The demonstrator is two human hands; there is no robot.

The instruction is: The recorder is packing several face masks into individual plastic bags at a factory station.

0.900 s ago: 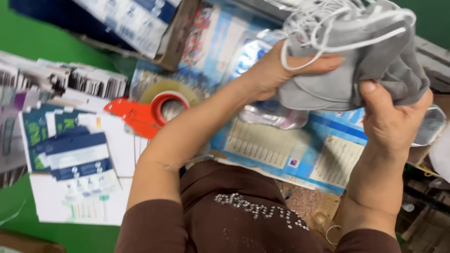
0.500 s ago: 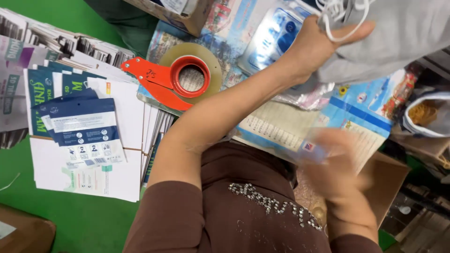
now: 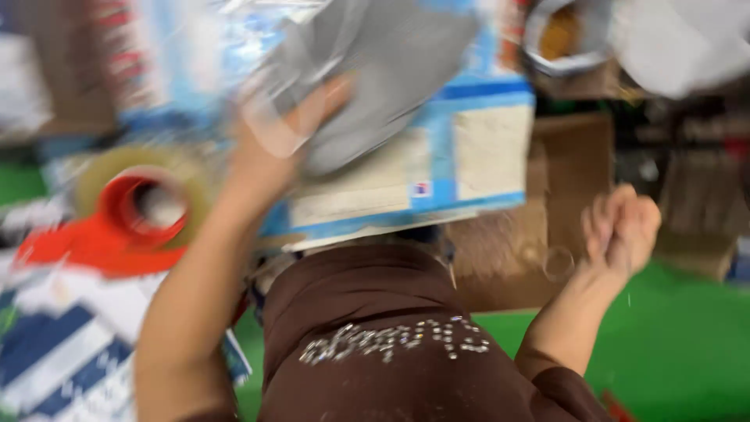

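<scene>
Right hand [image 3: 621, 227] now off grey garment [image 3: 375, 70], curled loosely, empty, over cardboard box [image 3: 547, 203]. Left hand [image 3: 273, 152] grips garment above blue printed sheet [image 3: 469, 148], red tape dispenser [image 3: 117, 227] beside. Bagging step likely; needs steadier two-handed hold.

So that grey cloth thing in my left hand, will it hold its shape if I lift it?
Probably not. The grey cloth drapes and folds over the left hand, so it likely flops. It looks light, since it rests on one hand. Blur hides its texture, so slipperiness is unclear.

Whole view motion-blurred; grey cloth [image 3: 375, 70] cut off at top edge.
</scene>
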